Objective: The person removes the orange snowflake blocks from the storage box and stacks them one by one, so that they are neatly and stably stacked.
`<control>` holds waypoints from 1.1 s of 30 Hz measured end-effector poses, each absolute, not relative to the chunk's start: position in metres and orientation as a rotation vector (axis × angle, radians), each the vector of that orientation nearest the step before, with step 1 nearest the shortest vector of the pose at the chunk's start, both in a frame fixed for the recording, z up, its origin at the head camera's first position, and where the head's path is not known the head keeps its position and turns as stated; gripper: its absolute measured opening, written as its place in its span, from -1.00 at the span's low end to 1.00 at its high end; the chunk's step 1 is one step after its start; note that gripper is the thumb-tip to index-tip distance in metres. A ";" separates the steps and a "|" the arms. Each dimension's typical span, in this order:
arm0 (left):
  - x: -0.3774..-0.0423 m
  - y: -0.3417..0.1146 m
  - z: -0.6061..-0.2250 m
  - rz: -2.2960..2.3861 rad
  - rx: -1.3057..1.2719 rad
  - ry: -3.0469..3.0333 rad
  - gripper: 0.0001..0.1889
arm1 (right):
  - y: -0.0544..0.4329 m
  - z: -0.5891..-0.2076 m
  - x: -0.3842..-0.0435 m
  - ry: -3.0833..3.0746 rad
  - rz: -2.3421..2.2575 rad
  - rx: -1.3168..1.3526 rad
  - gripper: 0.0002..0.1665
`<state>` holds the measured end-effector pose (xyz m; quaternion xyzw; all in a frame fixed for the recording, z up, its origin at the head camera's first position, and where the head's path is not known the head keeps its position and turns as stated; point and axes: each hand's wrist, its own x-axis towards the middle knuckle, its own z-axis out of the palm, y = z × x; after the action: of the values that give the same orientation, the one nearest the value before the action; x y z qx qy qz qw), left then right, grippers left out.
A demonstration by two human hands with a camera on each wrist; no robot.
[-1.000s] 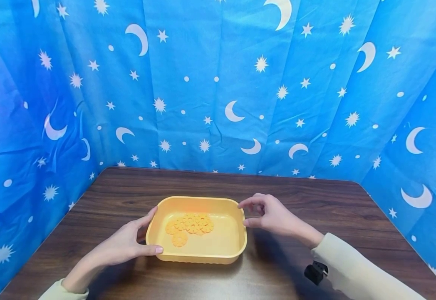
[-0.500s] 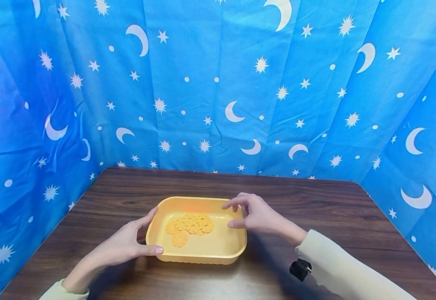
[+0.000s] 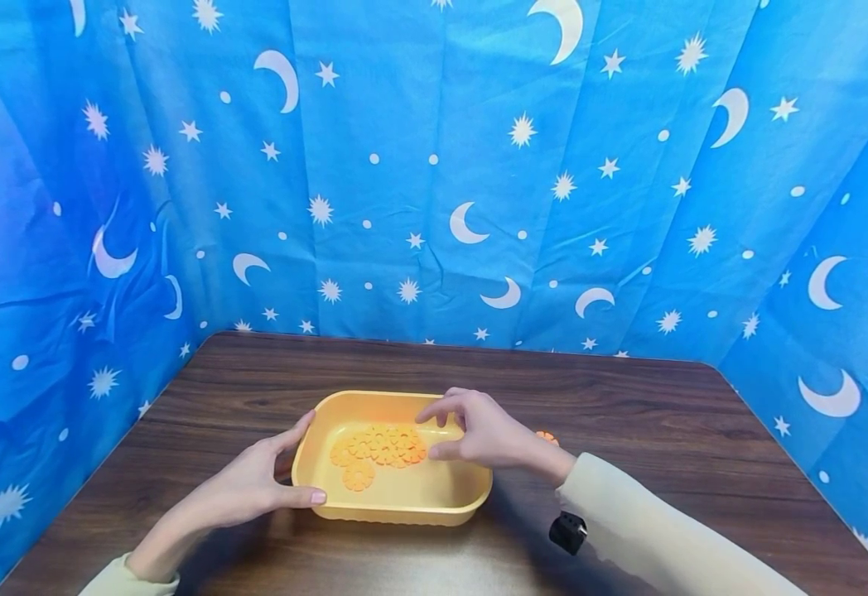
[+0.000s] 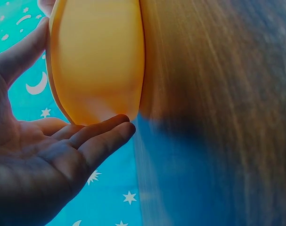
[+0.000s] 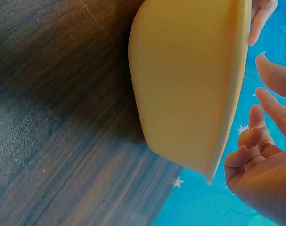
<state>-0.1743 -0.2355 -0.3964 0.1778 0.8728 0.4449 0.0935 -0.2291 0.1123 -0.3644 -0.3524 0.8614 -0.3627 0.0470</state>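
Observation:
A yellow plastic basin (image 3: 404,495) stands on the table, holding several orange notched plastic discs (image 3: 358,474) heaped left of its middle. My left hand (image 3: 243,488) grips the basin's left end, thumb on the near rim and fingers along the outer side; the left wrist view shows those fingers (image 4: 102,139) against its wall. Over the basin's right part hovers my right hand (image 3: 479,430), thumb and forefinger spread apart beside the heap with nothing between them. In the right wrist view the right hand (image 5: 265,155) is above the rim, its other fingers bent.
One more orange disc (image 3: 547,437) lies on the dark wooden table (image 3: 628,406) right of the basin, partly hidden behind the right wrist. A black wrist camera (image 3: 568,532) hangs under the right sleeve. Blue curtains (image 3: 374,248) with stars and moons enclose the table.
My right hand has moved left from the basin's right rim to over its inside, near the discs. The disc on the table has come into sight behind the wrist. The left hand has stayed put.

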 end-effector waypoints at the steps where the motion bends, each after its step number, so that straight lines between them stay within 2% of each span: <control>1: -0.174 -0.236 -0.396 1.320 0.530 2.591 0.22 | 0.110 -0.365 -0.229 2.621 -1.109 -1.077 -0.60; 17: -0.174 -0.235 -0.395 1.314 0.527 2.596 0.22 | 0.088 -0.380 -0.241 2.595 -0.982 -1.041 -0.49; 24: -0.174 -0.235 -0.396 1.318 0.526 2.591 0.22 | 0.080 -0.383 -0.247 2.559 -0.968 -1.107 -0.50; 33: -0.174 -0.234 -0.394 1.315 0.502 2.584 0.23 | 0.073 -0.391 -0.254 2.547 -0.953 -1.054 -0.46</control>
<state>-0.1736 -0.2335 -0.3939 0.1696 0.8739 0.4446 0.0993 -0.2539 0.0726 -0.3907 -0.3593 0.8677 -0.3246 0.1125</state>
